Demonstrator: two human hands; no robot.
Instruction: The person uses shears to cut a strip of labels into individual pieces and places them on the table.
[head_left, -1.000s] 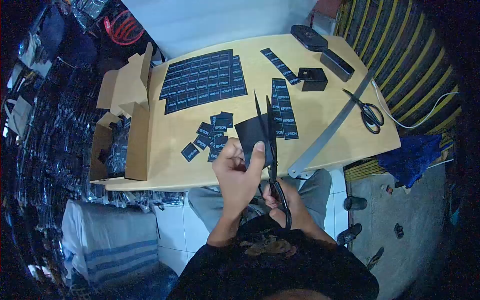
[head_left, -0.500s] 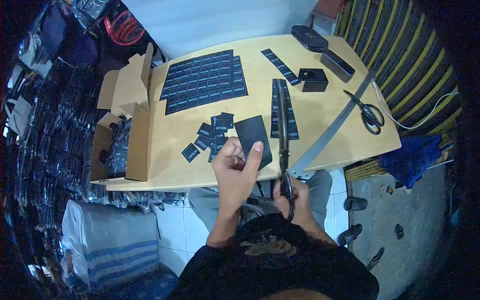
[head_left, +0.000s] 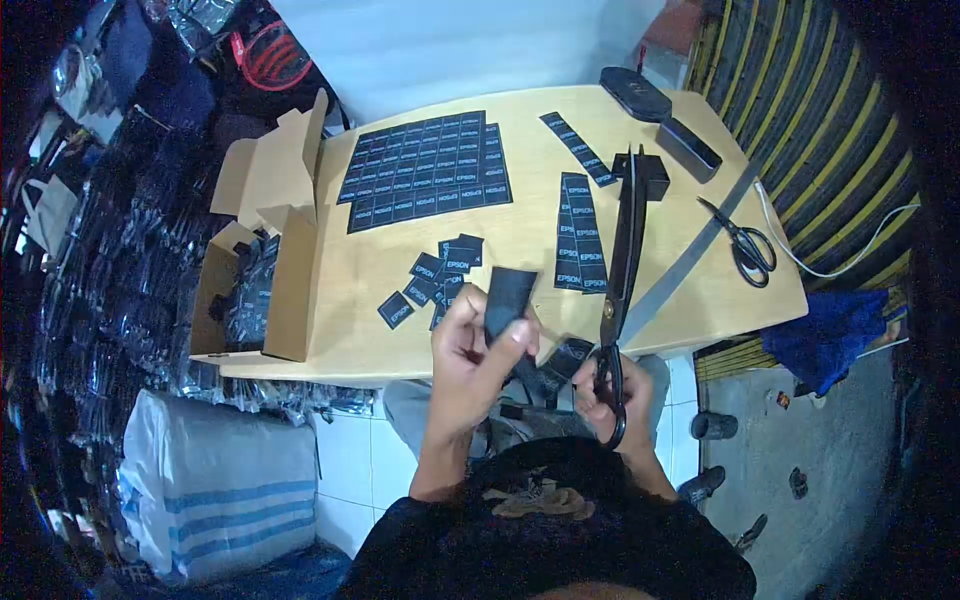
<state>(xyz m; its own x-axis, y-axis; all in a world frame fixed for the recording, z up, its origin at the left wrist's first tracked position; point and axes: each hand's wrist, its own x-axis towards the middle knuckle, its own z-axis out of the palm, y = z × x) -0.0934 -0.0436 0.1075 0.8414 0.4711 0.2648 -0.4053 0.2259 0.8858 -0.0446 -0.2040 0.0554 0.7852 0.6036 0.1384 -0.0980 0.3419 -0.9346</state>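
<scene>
Your left hand (head_left: 470, 352) pinches a bent, matte-black rectangular piece (head_left: 511, 292) between thumb and fingers above the tabletop's (head_left: 365, 300) near edge, apparently to leave its upper end exposed. Your right hand (head_left: 638, 390) grips long black metal scissors (head_left: 622, 260) by the handles, blades toward the far edge, apparently clear of your left fingers. The piece stands apart from the blades. Small black printed square labels (head_left: 425, 268) lie just beyond your left hand, presumably within reach.
</scene>
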